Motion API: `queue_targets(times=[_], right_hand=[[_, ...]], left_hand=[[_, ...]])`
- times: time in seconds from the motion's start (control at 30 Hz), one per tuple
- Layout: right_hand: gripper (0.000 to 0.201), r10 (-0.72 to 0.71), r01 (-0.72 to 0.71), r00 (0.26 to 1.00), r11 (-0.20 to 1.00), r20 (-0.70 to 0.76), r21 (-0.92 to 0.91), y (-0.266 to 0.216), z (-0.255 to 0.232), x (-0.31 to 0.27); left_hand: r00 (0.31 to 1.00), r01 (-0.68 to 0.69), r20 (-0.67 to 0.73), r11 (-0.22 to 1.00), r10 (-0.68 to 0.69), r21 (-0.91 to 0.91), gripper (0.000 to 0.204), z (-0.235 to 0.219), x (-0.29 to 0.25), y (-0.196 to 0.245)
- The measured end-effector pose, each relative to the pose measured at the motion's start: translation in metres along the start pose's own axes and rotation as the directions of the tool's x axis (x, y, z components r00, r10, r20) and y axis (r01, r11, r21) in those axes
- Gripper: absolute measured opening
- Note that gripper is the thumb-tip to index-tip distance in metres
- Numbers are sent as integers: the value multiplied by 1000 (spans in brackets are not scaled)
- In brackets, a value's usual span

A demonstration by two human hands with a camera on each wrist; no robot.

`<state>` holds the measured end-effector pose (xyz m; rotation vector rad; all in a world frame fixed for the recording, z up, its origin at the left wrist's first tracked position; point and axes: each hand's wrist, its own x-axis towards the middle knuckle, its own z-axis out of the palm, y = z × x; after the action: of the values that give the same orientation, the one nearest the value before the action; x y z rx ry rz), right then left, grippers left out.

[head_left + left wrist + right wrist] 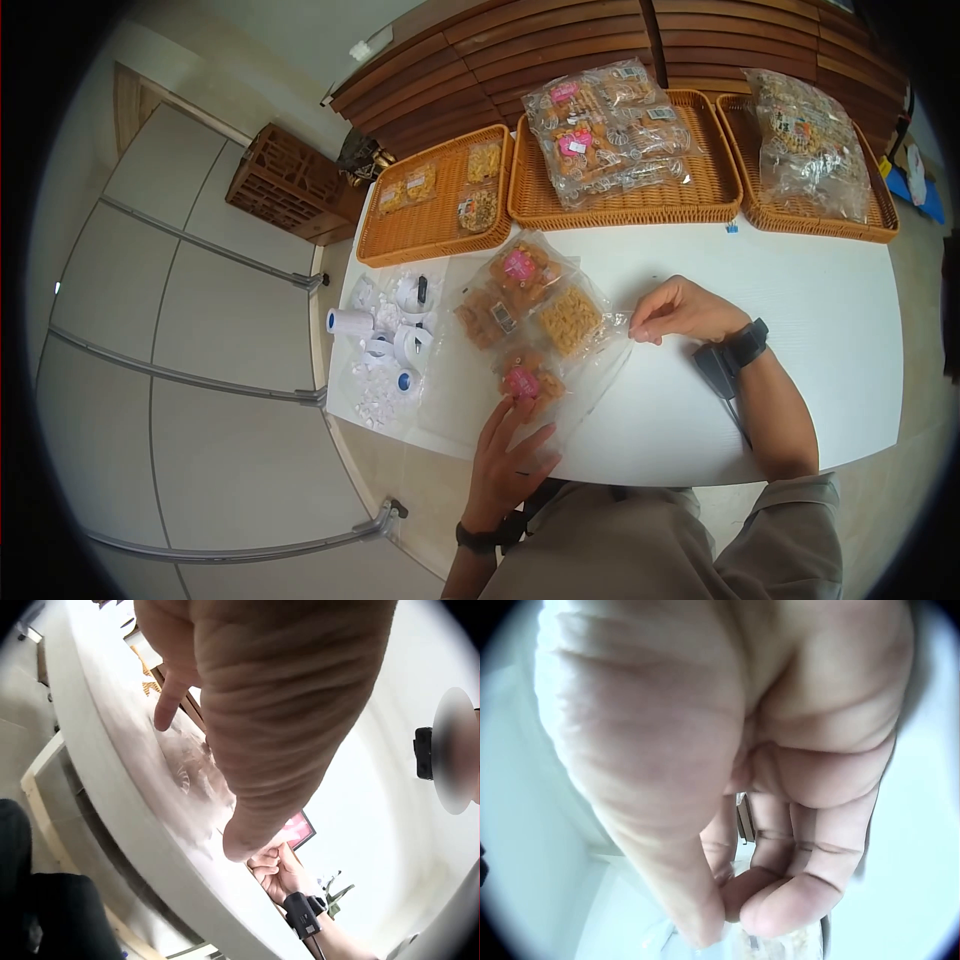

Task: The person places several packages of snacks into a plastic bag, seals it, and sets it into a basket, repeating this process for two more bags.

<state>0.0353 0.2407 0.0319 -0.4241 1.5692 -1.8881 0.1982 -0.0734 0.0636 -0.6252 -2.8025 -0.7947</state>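
Observation:
A large clear plastic bag [592,385] lies flat on the white table with several snack packs in it. Nearest the body is a brown snack pack with a pink label [522,381]; my left hand [507,472] rests its spread fingertips on it. Farther up are another pink-labelled pack [521,266], a brown pack with a barcode label [488,320] and a pack of yellow snacks [569,322]. At the bag's right side, my right hand [688,309] pinches the plastic edge between thumb and fingers. The right wrist view shows those fingertips [784,906] brought together.
Three wicker trays line the back: the left tray [425,238] has a few small packs, the middle tray [715,180] and right tray [875,215] hold piled filled bags [600,130]. White label rolls [350,322] and paper scraps [375,400] lie at the table's left.

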Motion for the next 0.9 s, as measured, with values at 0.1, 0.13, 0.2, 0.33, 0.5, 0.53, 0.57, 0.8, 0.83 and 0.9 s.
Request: queue_targets(times=[0.1, 0.13, 0.2, 0.33, 0.5, 0.53, 0.57, 0.8, 0.83, 0.9], right_hand=[[9, -18, 19, 1000, 999, -13, 37, 5, 0, 0], [9, -35, 35, 999, 998, -13, 50, 6, -1, 0], [9, -13, 13, 1000, 999, -10, 40, 3, -1, -2], [12, -53, 52, 998, 998, 17, 37, 8, -4, -1], [12, -41, 41, 999, 999, 24, -10, 4, -2, -1], [12, -49, 49, 998, 999, 26, -21, 4, -1, -1], [12, -56, 57, 998, 998, 19, -18, 4, 0, -1], [7, -36, 35, 998, 999, -52, -7, 6, 8, 0], [6, -20, 20, 998, 1000, -58, -1, 5, 8, 0], [11, -1, 2, 996, 1000, -87, 5, 2, 11, 0]], left_hand=[[990, 28, -138, 999, -34, -46, 32, 12, -3, 0], [980, 42, -190, 997, -54, -70, 26, 15, -4, 0], [924, 146, -294, 934, -247, -326, 12, 22, -11, -3], [740, 238, -299, 651, -603, -721, 15, 21, -20, 1], [604, 267, -236, 472, -761, -840, 19, 22, -22, 5], [578, 270, -226, 445, -784, -854, 19, 23, -21, 5], [558, 300, -216, 438, -801, -848, 20, 23, -19, 7], [496, 463, -131, 389, -858, -797, 19, 21, -8, 5], [491, 478, -105, 368, -865, -797, 18, 21, -5, 7], [477, 509, -48, 320, -877, -799, 16, 15, 4, 16]])
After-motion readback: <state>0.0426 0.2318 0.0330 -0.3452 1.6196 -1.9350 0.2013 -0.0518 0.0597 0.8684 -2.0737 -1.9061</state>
